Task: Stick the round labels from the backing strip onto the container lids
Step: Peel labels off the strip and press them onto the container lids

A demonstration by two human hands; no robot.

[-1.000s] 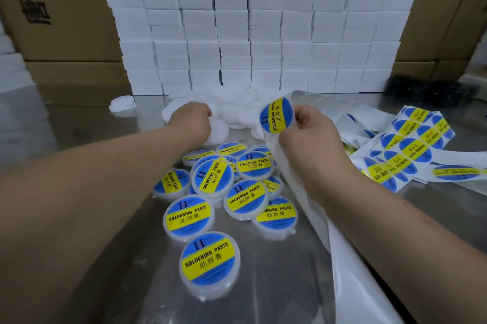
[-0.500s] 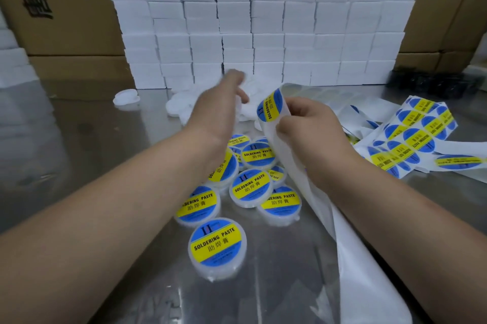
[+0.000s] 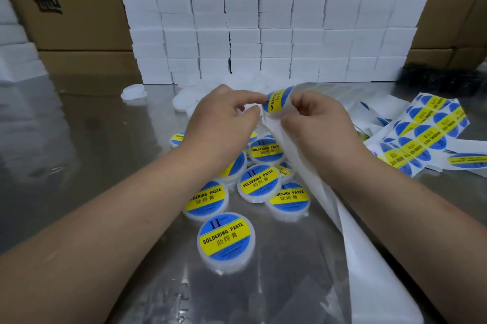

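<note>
Left hand (image 3: 224, 123) has swung across to the strip: index and thumb tips at the round label (image 3: 279, 101) edge, pinch unclear. Right hand (image 3: 316, 123) still pinches the backing strip (image 3: 374, 284), label on its top bend, above the labelled lids (image 3: 259, 184).

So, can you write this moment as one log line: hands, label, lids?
left hand: fingertips at round label edge, grip unclear | right hand: holds backing strip | label: on strip | labelled lids: on table
</note>
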